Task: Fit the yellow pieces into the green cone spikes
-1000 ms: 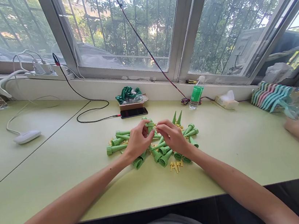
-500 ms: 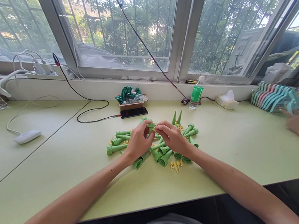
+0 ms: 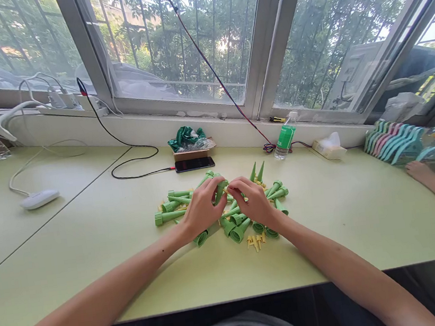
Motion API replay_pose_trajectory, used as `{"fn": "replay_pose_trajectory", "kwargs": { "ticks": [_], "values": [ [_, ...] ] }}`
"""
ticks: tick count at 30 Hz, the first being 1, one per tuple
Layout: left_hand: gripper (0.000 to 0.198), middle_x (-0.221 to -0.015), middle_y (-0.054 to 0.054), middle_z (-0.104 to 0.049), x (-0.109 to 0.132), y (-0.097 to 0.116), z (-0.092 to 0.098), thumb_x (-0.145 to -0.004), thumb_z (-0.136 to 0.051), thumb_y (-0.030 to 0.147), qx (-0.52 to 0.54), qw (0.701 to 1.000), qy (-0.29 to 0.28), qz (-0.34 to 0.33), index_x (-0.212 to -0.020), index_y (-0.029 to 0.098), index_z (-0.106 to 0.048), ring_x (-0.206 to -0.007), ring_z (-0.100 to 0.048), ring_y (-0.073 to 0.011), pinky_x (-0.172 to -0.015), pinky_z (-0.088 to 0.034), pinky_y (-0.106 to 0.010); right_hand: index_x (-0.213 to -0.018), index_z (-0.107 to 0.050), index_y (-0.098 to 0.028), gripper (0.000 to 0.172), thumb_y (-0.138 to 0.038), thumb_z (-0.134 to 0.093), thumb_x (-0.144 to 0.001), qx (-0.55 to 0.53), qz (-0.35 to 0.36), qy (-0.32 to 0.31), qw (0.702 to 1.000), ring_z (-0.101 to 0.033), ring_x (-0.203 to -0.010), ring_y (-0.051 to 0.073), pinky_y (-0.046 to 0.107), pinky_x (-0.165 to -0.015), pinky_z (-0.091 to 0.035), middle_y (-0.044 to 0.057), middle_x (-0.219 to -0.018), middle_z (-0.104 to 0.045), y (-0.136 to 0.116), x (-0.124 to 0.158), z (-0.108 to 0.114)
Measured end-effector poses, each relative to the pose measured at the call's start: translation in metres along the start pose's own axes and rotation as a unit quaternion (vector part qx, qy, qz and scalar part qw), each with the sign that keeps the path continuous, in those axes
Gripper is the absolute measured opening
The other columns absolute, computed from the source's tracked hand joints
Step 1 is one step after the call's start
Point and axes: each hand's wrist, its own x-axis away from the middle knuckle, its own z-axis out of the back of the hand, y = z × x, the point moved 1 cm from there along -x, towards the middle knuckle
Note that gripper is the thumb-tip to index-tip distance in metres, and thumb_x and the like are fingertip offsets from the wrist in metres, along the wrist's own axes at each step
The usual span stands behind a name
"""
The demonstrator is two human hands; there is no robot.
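My left hand (image 3: 203,210) is closed around a green plastic cone spike (image 3: 220,190), its ribbed cap end pointing up and to the right. Against it, the fingertips of my right hand (image 3: 251,200) pinch a small yellow plastic nozzle (image 3: 226,189), mostly covered by the fingers. Several more green cone spikes lie loosely on the table under and around both hands, such as a ribbed one (image 3: 164,218) on the left and an open-ended one (image 3: 238,233) in front. Two of them stand point up behind my right hand. Loose yellow nozzles (image 3: 256,241) lie near my right wrist.
Behind the pile are a phone (image 3: 194,164) on a cable and a small box (image 3: 191,154) with green wrapping. A water bottle (image 3: 285,135) and a tissue box (image 3: 330,149) stand farther right. At the far right, another person's hands (image 3: 421,172) touch pastel hangers (image 3: 393,142).
The green cone spike in my left hand has tilted, its cap turning rightward. My right fingertips have shifted slightly right. The other person's hands moved left along the hangers.
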Motion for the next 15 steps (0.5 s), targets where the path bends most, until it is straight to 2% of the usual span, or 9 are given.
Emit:
{"fn": "replay_pose_trajectory", "kwargs": {
  "ticks": [7,15],
  "values": [
    [0.037,-0.089,-0.002,-0.058,0.0014,0.003,0.0004,-0.083,-0.058,0.019,-0.021,1.0,-0.016,-0.014,-0.119,0.022,-0.055,-0.07,-0.05,-0.0143,-0.068,-0.043,-0.028,-0.092,-0.055,-0.02,0.012,-0.018,-0.045,-0.098,0.001,-0.009,0.004,1.0,-0.055,-0.074,0.014,0.026,-0.068,-0.047,0.005,-0.086,-0.061,-0.001,0.0007,0.0003],
    [0.035,-0.088,-0.002,-0.056,0.001,0.0021,0.0002,-0.084,-0.062,0.027,-0.02,0.999,-0.019,-0.015,-0.117,0.022,-0.055,-0.071,-0.049,-0.0142,-0.066,-0.042,-0.027,-0.093,-0.056,-0.02,0.012,-0.02,-0.045,-0.098,0.004,-0.018,0.009,1.0,-0.055,-0.07,0.013,0.025,-0.065,-0.047,0.004,-0.082,-0.062,-0.0005,0.0024,-0.0008]
  ]
}}
